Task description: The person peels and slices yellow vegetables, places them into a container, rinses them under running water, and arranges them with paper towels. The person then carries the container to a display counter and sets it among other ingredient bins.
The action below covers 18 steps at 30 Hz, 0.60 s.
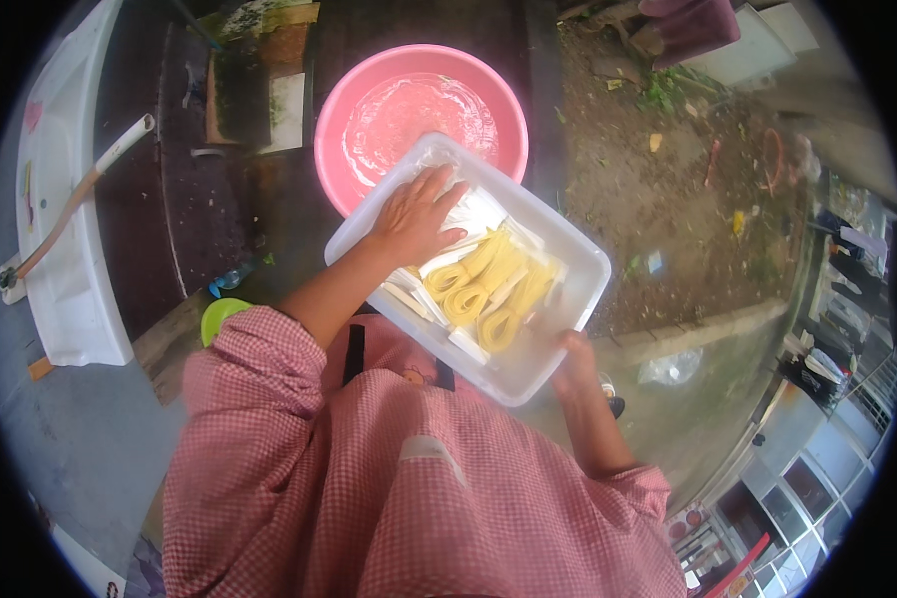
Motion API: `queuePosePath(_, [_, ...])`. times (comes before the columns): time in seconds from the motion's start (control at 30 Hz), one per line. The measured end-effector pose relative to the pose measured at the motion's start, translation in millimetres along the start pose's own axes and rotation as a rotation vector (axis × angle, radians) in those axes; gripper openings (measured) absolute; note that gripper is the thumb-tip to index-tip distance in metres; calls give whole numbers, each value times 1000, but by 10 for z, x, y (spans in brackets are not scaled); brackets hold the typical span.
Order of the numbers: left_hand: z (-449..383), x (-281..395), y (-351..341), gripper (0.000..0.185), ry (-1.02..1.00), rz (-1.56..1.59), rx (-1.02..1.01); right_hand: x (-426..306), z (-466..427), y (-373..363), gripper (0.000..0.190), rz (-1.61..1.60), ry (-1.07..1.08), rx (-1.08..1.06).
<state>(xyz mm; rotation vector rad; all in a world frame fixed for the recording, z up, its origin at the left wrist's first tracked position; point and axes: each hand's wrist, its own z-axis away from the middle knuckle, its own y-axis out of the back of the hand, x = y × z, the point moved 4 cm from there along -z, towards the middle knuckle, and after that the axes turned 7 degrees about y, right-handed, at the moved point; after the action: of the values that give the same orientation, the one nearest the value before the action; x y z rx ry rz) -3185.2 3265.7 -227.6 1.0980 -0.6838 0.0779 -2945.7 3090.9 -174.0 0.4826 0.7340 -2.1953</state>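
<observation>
A translucent white plastic tub (577, 260) is held in front of me, its far corner overlapping the near rim of a pink plastic basin (329, 161). Rippled water (411, 105) stands in the basin. In the tub lie several looped bundles of thin yellow strips (465, 303), beside and on white flat pieces (471, 213). My left hand (418, 213) rests over the white pieces at the tub's far left part, fingers spread. My right hand (574, 362) grips the tub's near right rim; its fingertips are partly hidden or blurred.
To the left stand a white sink (67, 224) and a pipe (82, 190) crossing it. A green round object (223, 318) and a plastic bottle (232, 278) lie near my left elbow. Littered soil (688, 202) with a low concrete edge (703, 325) spreads to the right, near a clear plastic bag (670, 366).
</observation>
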Motion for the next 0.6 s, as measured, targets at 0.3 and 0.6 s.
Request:
queuePosePath(0.3, [-33,-11,-145,77,105,69,-232,-74,9,-110,59,47,-10,-18])
queuePosePath(0.6, [248,-38,122,77,3,140,-67,-305,81,-280,65,256,-7,59])
